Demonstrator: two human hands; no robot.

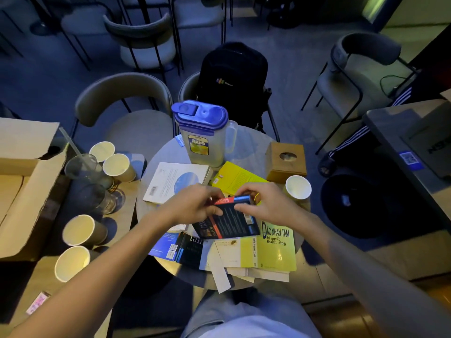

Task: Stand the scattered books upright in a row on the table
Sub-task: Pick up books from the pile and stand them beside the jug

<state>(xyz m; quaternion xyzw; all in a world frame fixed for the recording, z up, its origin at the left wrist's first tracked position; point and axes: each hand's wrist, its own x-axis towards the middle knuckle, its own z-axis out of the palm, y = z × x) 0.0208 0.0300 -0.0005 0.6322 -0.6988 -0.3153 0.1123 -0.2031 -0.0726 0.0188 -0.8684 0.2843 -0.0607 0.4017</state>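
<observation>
forearms (114, 257): bare | left hand (195, 207): thin ring (213, 211) on one finger | legs: pale grey trousers (244, 313)

Looked down in dim, bluish light on a round grey table (249, 147). Found a curved-back chair (122, 93) just behind it, a second chair (361, 52) well apart to the right, and more black-legged chairs (146, 32) farther back on the grey floor (292, 64).

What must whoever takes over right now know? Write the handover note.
Left hand and right hand both grip the far edge of the dark book, over the table.
Lying flat: white book and yellow book near the pitcher; Dac Nhan Tam book and blue book at the near edge.
Done: no book stands upright yet.
Left: stand every book in a row.
</observation>
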